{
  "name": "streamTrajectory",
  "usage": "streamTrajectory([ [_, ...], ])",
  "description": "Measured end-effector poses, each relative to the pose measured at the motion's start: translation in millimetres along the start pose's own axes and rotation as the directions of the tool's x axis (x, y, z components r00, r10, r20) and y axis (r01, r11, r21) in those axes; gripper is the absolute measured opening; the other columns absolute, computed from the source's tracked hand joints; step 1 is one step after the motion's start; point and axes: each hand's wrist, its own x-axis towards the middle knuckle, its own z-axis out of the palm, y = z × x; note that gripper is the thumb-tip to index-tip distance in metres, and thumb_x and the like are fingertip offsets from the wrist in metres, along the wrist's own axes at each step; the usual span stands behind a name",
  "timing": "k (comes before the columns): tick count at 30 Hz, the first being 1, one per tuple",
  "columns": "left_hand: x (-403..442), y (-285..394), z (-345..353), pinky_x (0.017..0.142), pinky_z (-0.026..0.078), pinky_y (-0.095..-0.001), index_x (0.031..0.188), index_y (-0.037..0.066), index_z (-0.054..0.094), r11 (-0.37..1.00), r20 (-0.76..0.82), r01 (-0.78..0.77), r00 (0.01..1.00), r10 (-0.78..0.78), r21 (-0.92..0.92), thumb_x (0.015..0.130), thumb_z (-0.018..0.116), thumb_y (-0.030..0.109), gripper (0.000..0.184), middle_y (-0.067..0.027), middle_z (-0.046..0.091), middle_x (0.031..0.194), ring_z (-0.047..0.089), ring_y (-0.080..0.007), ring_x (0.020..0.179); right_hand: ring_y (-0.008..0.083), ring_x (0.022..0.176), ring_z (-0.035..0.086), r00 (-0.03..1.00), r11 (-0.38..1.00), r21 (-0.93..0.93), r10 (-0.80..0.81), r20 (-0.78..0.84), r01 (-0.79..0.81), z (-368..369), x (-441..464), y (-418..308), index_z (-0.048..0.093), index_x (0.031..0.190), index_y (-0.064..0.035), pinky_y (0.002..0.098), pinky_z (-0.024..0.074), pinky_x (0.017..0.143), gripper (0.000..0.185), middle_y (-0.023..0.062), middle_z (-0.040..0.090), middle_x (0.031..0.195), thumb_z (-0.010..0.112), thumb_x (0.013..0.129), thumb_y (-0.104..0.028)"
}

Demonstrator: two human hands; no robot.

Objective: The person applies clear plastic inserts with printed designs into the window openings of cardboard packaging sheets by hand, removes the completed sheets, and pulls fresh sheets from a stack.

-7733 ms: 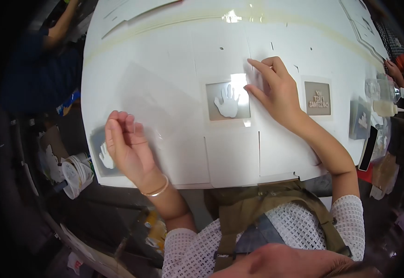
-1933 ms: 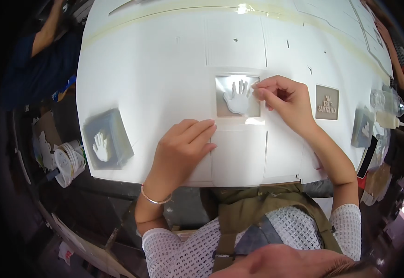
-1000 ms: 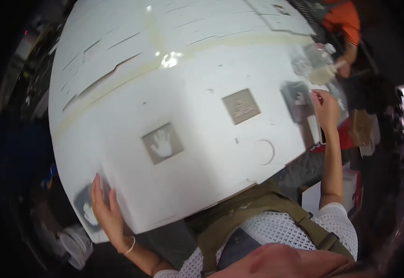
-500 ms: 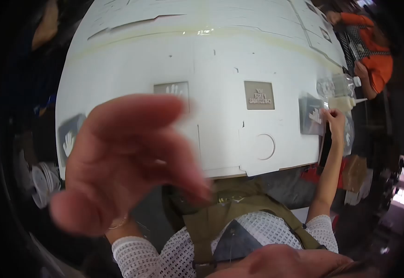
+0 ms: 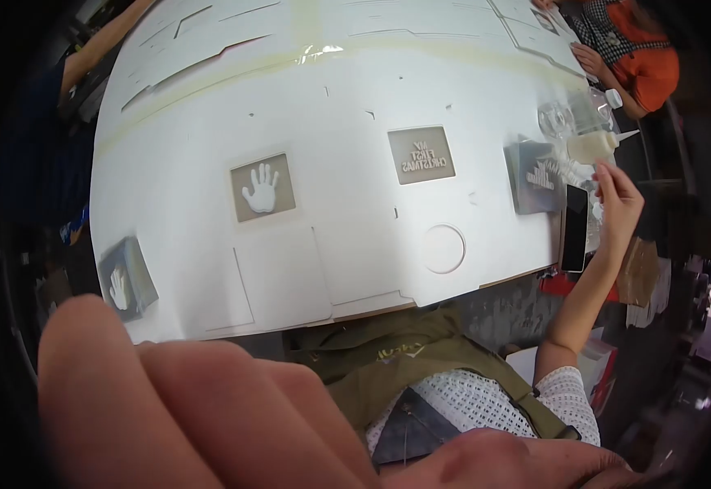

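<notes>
Very close to the camera, my left hand (image 5: pixel 209 416) fills the lower left; its fingertips are out of sight, so its grip is unclear. My right hand (image 5: pixel 620 204) is at the table's right edge with thumb and fingers pinched together, beside a squeeze bottle (image 5: pixel 590 147) and a stack of clear pieces with lettering (image 5: pixel 535 175). What it pinches is too small to make out. A white hand shape (image 5: pixel 261 189) lies in a square cutout of the white board (image 5: pixel 339 196). Mirrored "MY FIRST CHRISTMAS" lettering (image 5: pixel 423 155) sits in a second cutout.
A stack of clear pieces with a white hand shape (image 5: pixel 127 281) stands at the left corner. A black flat object (image 5: pixel 574 228) and a clear bottle (image 5: pixel 588 110) are at the right. One person in orange (image 5: pixel 649 73) is at the back right; another person's arm (image 5: pixel 103 49) is at the left.
My left hand has risen from the stack at the left corner towards the camera, then lower in view. My right hand has moved from the hand-shape cutout to the right edge. The view has shifted.
</notes>
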Motion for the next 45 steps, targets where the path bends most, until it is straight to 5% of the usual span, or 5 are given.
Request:
streamTrajectory([
  [4,-10.7,5.4,6.1,0.071,0.047,-0.0293,0.135,0.007,0.031,0.999,-0.002,-0.020,1.000,0.020,-0.042,0.093,0.048,0.039,0.055,-0.0140,0.057,0.091,0.057,-0.0211,0.077,0.0025,0.055,0.044,0.995,0.911,0.400,0.085,0.059,-0.101,45.6,-11.9,-34.2,0.067,0.098,0.0015,0.0160,0.0303,0.049,0.017,0.0009,0.060,0.069,0.064,0.083,-0.006],
  [11,77.7,-87.9,93.5,0.067,0.045,-0.0269,0.133,0.011,0.035,0.995,-0.036,-0.039,0.999,0.036,-0.094,0.093,0.050,0.036,0.049,-0.0146,0.059,0.088,0.056,-0.0209,0.075,0.0023,0.054,0.041,0.874,0.886,0.387,0.042,0.484,-0.257,142.6,-24.9,-52.6,0.068,0.095,0.0010,0.0164,0.0284,0.048,0.015,-0.0021,0.056,0.065,0.065,0.082,-0.007],
  [28,83.0,-79.2,94.5,0.074,0.028,-0.0296,0.134,0.025,0.037,0.997,-0.146,-0.058,0.987,0.064,0.046,0.097,0.043,0.036,0.039,-0.0032,0.068,0.081,0.063,-0.0113,0.064,0.0027,0.057,0.043,0.821,0.829,0.381,0.153,0.551,-0.410,175.1,-15.5,-36.9,0.069,0.094,0.0000,0.0156,0.0318,0.051,0.015,-0.0010,0.060,0.069,0.067,0.082,-0.008],
  [32,73.9,-75.4,63.9,0.067,0.054,-0.0255,0.140,0.012,0.027,0.982,0.217,-0.023,0.974,0.064,-0.188,0.095,0.050,0.028,0.054,-0.0183,0.064,0.091,0.062,-0.0216,0.073,0.0025,0.057,0.044,0.815,0.809,0.406,0.149,0.560,-0.426,176.0,-15.0,-31.5,0.069,0.094,-0.0001,0.0158,0.0329,0.051,0.014,0.0001,0.061,0.070,0.067,0.082,-0.007],
  [45,37.7,-74.9,34.4,0.046,0.047,-0.0192,0.129,-0.003,0.031,0.997,-0.162,-0.060,0.985,0.053,-0.038,0.081,0.071,0.011,0.064,-0.0087,0.054,0.070,0.050,-0.0118,0.054,0.0018,0.057,0.045,0.832,0.863,0.359,0.116,0.542,-0.354,177.3,-17.9,-32.0,0.070,0.092,-0.0023,0.0157,0.0337,0.051,0.013,-0.0031,0.059,0.066,0.067,0.081,-0.007],
])
